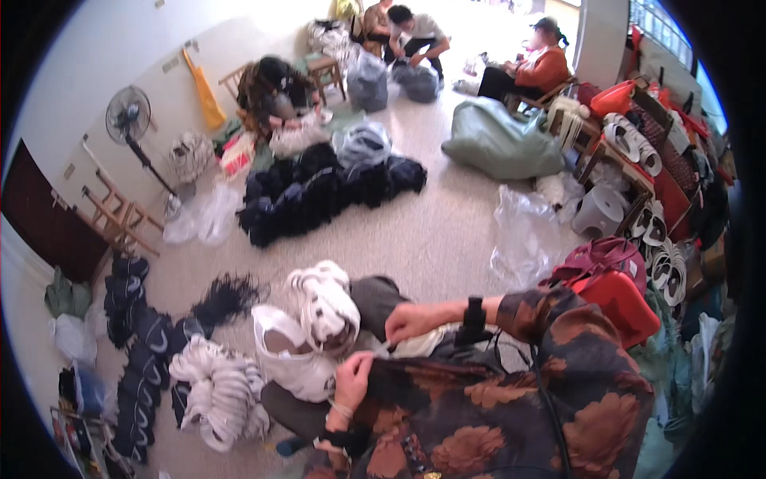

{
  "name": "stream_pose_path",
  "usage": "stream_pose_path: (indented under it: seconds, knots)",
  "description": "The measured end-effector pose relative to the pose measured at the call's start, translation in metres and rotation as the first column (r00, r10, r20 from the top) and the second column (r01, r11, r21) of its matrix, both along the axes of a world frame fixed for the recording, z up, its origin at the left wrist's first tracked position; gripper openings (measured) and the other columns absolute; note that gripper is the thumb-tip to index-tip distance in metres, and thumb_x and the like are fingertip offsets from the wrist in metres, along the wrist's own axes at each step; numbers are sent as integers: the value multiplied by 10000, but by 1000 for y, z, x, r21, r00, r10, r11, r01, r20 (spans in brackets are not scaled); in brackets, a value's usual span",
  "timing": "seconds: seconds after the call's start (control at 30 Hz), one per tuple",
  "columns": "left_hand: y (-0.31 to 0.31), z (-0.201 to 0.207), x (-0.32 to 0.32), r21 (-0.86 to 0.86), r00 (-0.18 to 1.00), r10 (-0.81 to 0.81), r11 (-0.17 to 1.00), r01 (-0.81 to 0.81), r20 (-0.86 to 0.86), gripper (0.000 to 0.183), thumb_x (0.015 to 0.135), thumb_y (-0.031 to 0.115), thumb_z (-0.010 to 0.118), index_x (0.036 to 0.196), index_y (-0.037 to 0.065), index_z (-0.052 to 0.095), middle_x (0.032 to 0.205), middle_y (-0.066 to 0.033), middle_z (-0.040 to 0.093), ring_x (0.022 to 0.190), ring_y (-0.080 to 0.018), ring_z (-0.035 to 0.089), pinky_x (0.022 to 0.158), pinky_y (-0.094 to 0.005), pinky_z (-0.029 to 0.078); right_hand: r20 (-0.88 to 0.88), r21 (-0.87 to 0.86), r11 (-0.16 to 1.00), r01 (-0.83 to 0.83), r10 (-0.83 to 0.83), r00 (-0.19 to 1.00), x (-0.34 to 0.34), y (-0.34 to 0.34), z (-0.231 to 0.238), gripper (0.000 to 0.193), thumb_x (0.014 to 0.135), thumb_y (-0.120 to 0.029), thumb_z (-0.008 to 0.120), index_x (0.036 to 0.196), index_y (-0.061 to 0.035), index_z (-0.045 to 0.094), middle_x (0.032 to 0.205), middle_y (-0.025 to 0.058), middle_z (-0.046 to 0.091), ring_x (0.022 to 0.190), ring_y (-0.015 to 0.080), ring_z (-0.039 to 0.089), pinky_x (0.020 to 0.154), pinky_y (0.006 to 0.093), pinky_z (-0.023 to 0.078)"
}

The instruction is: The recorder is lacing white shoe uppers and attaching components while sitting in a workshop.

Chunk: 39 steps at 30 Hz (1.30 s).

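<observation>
Close in front of my body, both hands are drawn together. My left hand (350, 381) is closed in a pinch, a bracelet and a dark band at its wrist. Just above and to its right, my right hand (408, 322) is also closed, with a black band on the wrist. A thin whitish strip (381, 350) runs between the two sets of fingertips; its kind is too small to make out. Beyond my hands, a looped bundle of white straps (317, 297) rests by my knees, beside a white plastic bag (275, 339) with its mouth open.
On the floor to the left lie a thick bundle of white straps (217, 391) and several dark bundles (144, 363). A long black heap (319, 195) spreads mid-room. A stuffed green sack (499, 140), a red bag (614, 303) and crowded shelves line the right. Several people sit working farther back.
</observation>
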<state>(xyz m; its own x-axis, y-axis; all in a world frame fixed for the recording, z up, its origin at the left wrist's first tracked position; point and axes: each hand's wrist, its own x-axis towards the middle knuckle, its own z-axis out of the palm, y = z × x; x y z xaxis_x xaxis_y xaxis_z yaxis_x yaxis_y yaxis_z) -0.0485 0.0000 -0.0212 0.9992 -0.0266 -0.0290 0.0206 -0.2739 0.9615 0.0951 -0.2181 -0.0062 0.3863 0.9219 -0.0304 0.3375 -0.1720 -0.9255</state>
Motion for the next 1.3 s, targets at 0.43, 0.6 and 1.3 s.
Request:
stream_pose_path:
  seconds: [0.43,0.6,1.3]
  knots:
    - [0,21,39,-348,999,-31,937,20,-27,226,1018,113,552,1149,-54,628,1076,-78,704,1006,-119,644,907,-252,495,-463,-154,966,208,-256,848,14,-11,52,184,938,-209,657,844,-53,678,688,-70,563,608,22,479,523,219,382]
    - [-15,47,43,-197,989,-140,972,130,-38,191,1019,147,549,1042,-15,646,879,-4,647,826,-84,587,749,-241,474,-381,-36,980,197,-195,904,8,5,41,168,952,-190,638,903,-39,697,684,-75,555,620,24,476,529,224,378]
    - [82,40,-37,373,978,37,927,43,-205,228,902,190,659,823,-22,688,671,-128,646,616,-199,617,598,-331,473,-876,381,762,524,116,468,44,-64,52,371,1038,-284,530,738,-74,588,929,108,703,927,244,687,920,410,536]
